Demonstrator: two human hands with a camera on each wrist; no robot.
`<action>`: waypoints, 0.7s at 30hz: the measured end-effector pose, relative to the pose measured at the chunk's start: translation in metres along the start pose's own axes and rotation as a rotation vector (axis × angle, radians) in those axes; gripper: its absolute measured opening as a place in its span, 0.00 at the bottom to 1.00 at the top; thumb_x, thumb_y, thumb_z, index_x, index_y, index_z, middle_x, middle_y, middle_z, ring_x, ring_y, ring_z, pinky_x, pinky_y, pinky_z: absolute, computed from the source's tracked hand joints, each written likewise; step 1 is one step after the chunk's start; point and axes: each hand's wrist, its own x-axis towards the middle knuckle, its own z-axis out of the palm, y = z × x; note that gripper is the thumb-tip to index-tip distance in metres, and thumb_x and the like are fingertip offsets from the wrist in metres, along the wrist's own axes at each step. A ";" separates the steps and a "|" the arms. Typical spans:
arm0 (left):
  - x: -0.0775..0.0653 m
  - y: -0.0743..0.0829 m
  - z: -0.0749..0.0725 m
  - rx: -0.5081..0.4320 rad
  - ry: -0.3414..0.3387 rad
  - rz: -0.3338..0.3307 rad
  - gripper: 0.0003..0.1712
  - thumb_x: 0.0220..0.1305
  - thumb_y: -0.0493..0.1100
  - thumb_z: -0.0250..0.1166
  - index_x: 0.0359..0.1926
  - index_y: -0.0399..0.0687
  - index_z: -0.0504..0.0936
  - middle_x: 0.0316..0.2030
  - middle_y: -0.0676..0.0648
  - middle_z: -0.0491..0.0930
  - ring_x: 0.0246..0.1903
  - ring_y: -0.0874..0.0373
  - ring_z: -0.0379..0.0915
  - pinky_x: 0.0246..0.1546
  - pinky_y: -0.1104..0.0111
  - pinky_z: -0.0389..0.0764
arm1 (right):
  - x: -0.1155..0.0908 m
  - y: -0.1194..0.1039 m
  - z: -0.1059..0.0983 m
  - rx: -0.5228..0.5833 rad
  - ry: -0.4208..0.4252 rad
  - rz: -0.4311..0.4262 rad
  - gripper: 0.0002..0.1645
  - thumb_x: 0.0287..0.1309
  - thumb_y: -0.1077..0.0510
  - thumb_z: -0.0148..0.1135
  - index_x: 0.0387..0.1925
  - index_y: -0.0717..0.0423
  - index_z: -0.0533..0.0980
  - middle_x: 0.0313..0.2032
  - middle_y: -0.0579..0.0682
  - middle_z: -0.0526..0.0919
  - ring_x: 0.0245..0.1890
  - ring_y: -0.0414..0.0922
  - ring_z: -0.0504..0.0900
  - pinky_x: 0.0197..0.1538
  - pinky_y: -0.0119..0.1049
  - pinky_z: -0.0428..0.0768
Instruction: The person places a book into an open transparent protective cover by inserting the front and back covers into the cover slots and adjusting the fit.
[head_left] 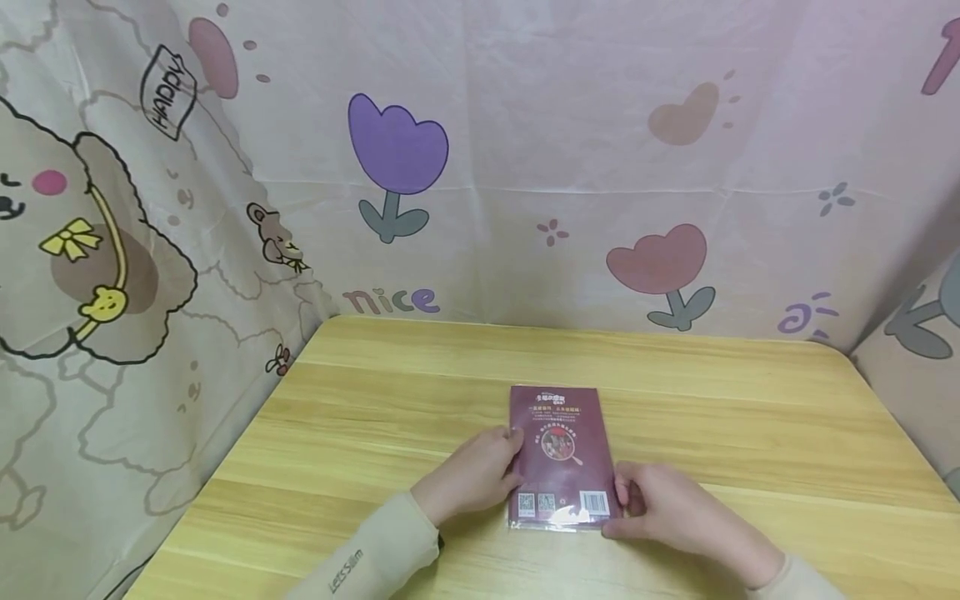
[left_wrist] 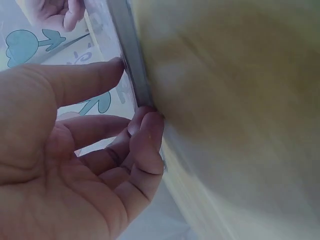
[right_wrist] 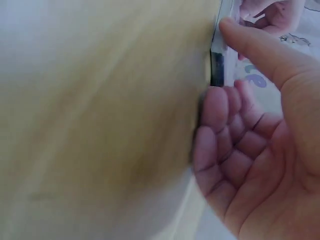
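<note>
A maroon book [head_left: 566, 477] in shiny clear wrapping lies on the wooden table, its printed back cover facing up. That cover bears white lettering, a round picture, two square codes and a barcode. My left hand [head_left: 480, 468] holds the book's left side, thumb and curled fingertips at the edge. On the opposite side, my right hand [head_left: 663, 508] grips near the lower right corner. In the left wrist view, the thumb and fingers of the left hand [left_wrist: 95, 145] meet the book's thin pale side [left_wrist: 131, 55]. The right wrist view shows curled fingers [right_wrist: 215, 107] against the other side.
The light wooden tabletop [head_left: 360, 400] stretches out around the book. Behind it hangs a pale cloth [head_left: 510, 133] printed with tulips and small flowers. More printed cloth [head_left: 210, 358] with cartoon animals hangs along the left side.
</note>
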 end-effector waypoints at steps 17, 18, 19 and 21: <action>0.006 0.000 -0.001 -0.017 -0.116 -0.013 0.53 0.64 0.55 0.78 0.78 0.31 0.66 0.74 0.36 0.74 0.72 0.47 0.75 0.76 0.59 0.74 | -0.007 -0.024 -0.003 0.058 0.050 0.168 0.32 0.68 0.44 0.72 0.54 0.70 0.84 0.09 0.41 0.77 0.08 0.37 0.73 0.14 0.31 0.70; 0.006 0.000 -0.001 -0.013 -0.120 -0.008 0.53 0.64 0.55 0.78 0.78 0.31 0.66 0.74 0.37 0.74 0.72 0.47 0.74 0.76 0.59 0.74 | -0.007 -0.024 -0.002 0.068 0.044 0.168 0.32 0.68 0.45 0.72 0.55 0.71 0.84 0.10 0.41 0.78 0.08 0.37 0.73 0.14 0.31 0.71; 0.007 0.000 -0.001 -0.005 -0.123 -0.005 0.52 0.64 0.55 0.78 0.78 0.31 0.67 0.74 0.37 0.75 0.72 0.47 0.75 0.76 0.60 0.74 | -0.007 -0.024 -0.003 0.090 0.037 0.170 0.33 0.69 0.45 0.71 0.56 0.73 0.83 0.11 0.42 0.78 0.09 0.38 0.74 0.15 0.32 0.72; 0.008 0.001 -0.001 0.004 -0.130 -0.008 0.53 0.64 0.56 0.78 0.78 0.31 0.67 0.74 0.37 0.75 0.72 0.48 0.75 0.76 0.60 0.74 | -0.007 -0.022 -0.003 0.156 0.021 0.175 0.36 0.70 0.47 0.70 0.59 0.78 0.79 0.13 0.45 0.80 0.11 0.41 0.78 0.16 0.34 0.77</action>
